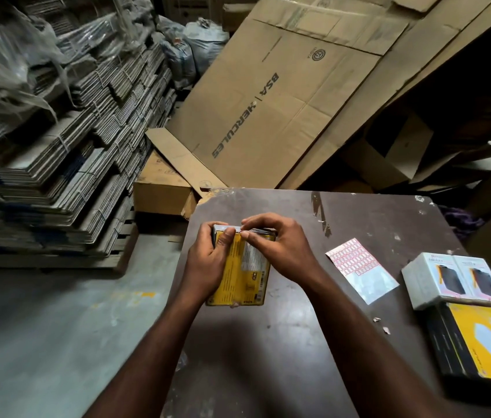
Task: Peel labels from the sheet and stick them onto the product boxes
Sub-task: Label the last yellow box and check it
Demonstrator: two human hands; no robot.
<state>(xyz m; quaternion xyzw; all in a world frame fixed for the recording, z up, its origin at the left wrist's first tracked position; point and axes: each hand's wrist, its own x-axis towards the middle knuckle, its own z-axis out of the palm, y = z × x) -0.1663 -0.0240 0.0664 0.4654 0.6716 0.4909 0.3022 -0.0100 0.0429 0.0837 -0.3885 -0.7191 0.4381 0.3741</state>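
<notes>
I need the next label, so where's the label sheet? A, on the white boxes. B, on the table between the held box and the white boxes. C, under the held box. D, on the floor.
B: the label sheet lies flat on the table, between the held box and the white boxes.

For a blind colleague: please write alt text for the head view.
The left hand grips a yellow product box on a dark table; the right hand pinches at its far edge. A label sheet and other boxes lie nearby.
</notes>
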